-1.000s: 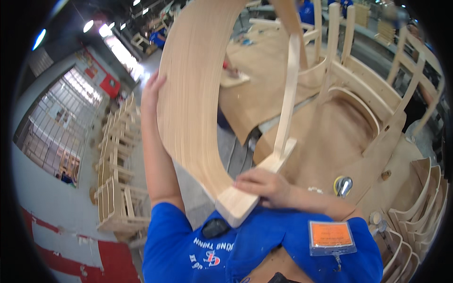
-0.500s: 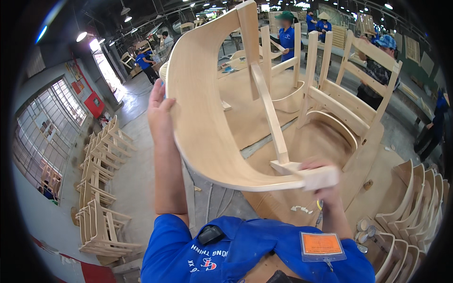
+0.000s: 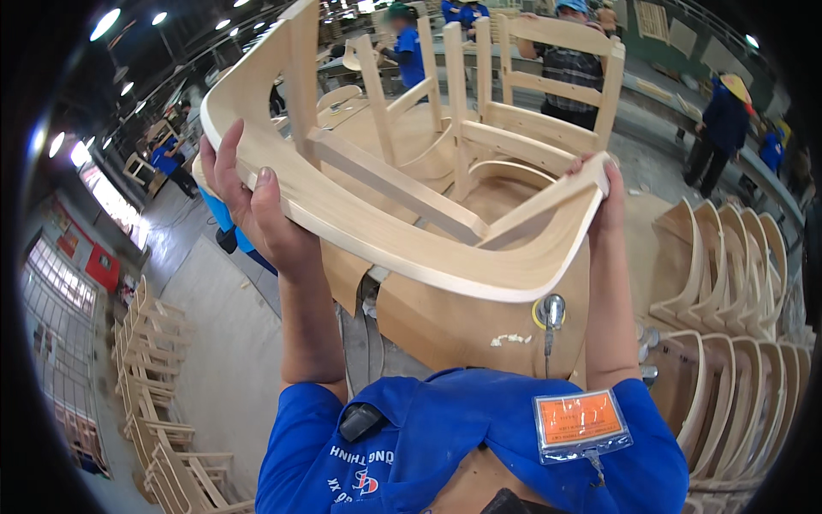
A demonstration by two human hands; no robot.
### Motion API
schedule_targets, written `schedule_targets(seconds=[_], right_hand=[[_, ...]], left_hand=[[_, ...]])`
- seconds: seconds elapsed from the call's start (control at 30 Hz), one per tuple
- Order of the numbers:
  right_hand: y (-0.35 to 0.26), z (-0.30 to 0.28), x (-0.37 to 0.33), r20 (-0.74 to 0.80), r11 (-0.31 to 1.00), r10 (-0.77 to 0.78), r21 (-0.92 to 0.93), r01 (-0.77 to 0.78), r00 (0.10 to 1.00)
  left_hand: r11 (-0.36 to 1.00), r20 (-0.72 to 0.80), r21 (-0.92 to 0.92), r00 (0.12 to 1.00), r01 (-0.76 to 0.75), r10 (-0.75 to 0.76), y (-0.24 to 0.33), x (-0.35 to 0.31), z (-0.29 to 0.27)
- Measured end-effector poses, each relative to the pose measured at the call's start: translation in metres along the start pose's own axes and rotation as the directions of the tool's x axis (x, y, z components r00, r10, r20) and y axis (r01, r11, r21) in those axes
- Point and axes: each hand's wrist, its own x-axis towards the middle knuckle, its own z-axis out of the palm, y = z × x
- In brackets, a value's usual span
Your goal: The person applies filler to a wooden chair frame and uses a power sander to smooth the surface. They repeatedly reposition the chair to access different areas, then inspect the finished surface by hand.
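Observation:
A pale curved wooden chair frame (image 3: 377, 224) is held up and tilted in front of me, above the worktable. It is a wide bent band, with straight bars meeting at a corner inside its curve. At its left side, my left hand (image 3: 261, 206) grips the outer edge with fingers and thumb apart. My right hand (image 3: 608, 193) is wrapped round the right end of the frame, its fingertips showing over the top. Just beyond the frame stands a partly built wooden chair (image 3: 556, 128) with slats across its back.
Brown sheeting (image 3: 454, 334) covers the worktable, with a round metal-headed tool (image 3: 552, 310) and small white scraps (image 3: 511, 340) on it. Curved wooden parts (image 3: 719, 265) stand stacked at right. Chair frames (image 3: 163, 360) line the left wall. Co-workers (image 3: 578, 77) stand beyond the table.
The chair frame has turned and tipped lower, its right end now farther from me and its left end swung leftward. My right hand has moved up and away; my view has shifted right.

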Motion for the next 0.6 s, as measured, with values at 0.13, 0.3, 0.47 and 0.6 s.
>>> schedule_targets(seconds=[0.13,0.3,0.47,0.6], right_hand=[[-0.035,0.033,-0.013,-0.152,0.568,-0.409,-0.814,0.121,0.900],[-0.070,0.142,-0.105,0.430,0.080,-0.265,-0.882,0.464,0.863],[-0.062,0.180,-0.130,0.459,0.052,-0.028,-0.887,0.460,0.888],[-0.059,0.162,-0.125,0.577,-0.043,-0.238,-0.810,0.585,0.781]], left_hand=[[0.990,0.039,0.073,0.993,-0.117,0.114,0.005,-0.007,0.011],[0.929,0.045,0.064,0.931,-0.365,0.363,0.006,0.001,0.023],[0.940,-0.192,-0.107,0.934,-0.324,0.300,-0.029,-0.030,0.041],[0.678,-0.084,-0.644,0.849,0.354,-0.522,-0.121,-0.065,0.051]])
